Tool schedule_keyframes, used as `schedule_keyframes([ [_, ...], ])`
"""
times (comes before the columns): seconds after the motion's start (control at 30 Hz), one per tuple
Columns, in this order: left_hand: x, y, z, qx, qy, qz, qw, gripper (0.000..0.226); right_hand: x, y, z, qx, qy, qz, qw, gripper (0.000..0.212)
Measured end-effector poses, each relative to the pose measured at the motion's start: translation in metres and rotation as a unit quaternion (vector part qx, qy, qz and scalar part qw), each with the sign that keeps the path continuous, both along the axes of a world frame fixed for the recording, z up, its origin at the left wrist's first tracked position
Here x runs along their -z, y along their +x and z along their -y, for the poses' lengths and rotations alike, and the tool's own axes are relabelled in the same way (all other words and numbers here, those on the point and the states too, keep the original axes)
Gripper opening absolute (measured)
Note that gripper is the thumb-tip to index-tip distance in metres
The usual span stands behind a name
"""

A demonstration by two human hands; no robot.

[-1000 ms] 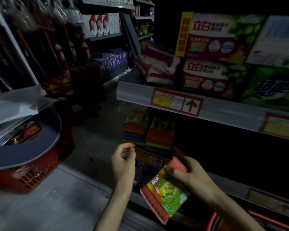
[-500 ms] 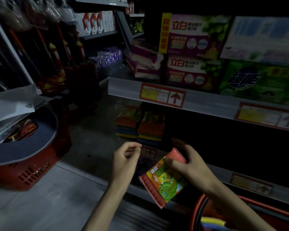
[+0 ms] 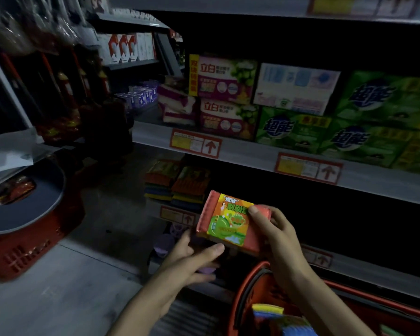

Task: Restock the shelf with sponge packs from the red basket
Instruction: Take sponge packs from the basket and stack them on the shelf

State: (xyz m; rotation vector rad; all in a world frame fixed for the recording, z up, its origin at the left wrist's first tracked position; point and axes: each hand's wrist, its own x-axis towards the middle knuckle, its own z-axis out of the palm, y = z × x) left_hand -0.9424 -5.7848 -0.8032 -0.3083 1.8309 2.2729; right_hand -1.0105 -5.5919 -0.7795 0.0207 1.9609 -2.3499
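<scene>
Head view: the right hand (image 3: 277, 238) pinches the pack (image 3: 226, 219) at its right end, thumb on top. The left hand (image 3: 192, 258), fingers straight, props its lower edge, probably levelling it to slide beside the stacks (image 3: 177, 185) on the shelf (image 3: 175, 214). The pack is held above the basket (image 3: 239, 297), which holds more.

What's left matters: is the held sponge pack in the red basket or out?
Out: the right hand grips the sponge pack above the red basket, not yet shelved.

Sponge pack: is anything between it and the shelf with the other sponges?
Nothing visible is. The orange plastic-wrapped sponge pack, gripped by the right hand, faces open space on the lower shelf beside the stacked colourful sponge packs.
</scene>
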Motion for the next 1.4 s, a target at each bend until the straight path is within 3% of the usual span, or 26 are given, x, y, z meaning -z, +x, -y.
schedule_keyframes([
  [0.17,-0.001,-0.009,-0.013,-0.099,0.019,-0.041,0.994,0.052,0.011,0.023,-0.011,0.025,0.016,0.005,1.000,0.041],
  [0.3,0.001,-0.014,-0.021,-0.112,0.002,-0.073,0.991,0.049,0.025,0.040,-0.019,0.030,0.023,-0.010,0.999,0.030],
  [0.47,0.006,-0.023,-0.037,-0.151,-0.032,-0.104,0.982,0.037,0.038,0.050,-0.009,0.104,0.099,-0.060,0.988,0.020],
  [0.6,0.004,-0.025,-0.042,-0.155,-0.035,-0.157,0.975,0.027,0.044,0.043,0.002,0.151,0.107,-0.061,0.981,0.015],
  [0.7,0.006,-0.029,-0.040,-0.133,-0.070,-0.190,0.970,0.033,0.045,0.033,0.010,0.170,0.067,-0.036,0.982,0.013],
  [0.8,0.013,-0.035,-0.039,-0.148,-0.215,-0.231,0.937,0.051,0.047,0.024,0.019,0.189,0.026,-0.011,0.982,0.012],
  [0.87,0.015,-0.038,-0.040,-0.145,-0.259,-0.224,0.928,0.065,0.048,0.018,0.028,0.204,0.021,-0.008,0.979,0.011],
  [0.97,0.018,-0.041,-0.038,-0.143,-0.248,-0.218,0.933,0.071,0.049,0.012,0.044,0.230,0.025,-0.014,0.973,0.013],
  [1.27,0.025,-0.058,-0.034,-0.172,-0.121,-0.126,0.969,0.056,0.046,-0.015,0.057,0.234,0.112,-0.026,0.965,0.008],
  [1.4,0.026,-0.067,-0.034,-0.176,-0.114,-0.110,0.972,0.054,0.047,-0.020,0.058,0.196,0.117,0.008,0.974,0.034],
])
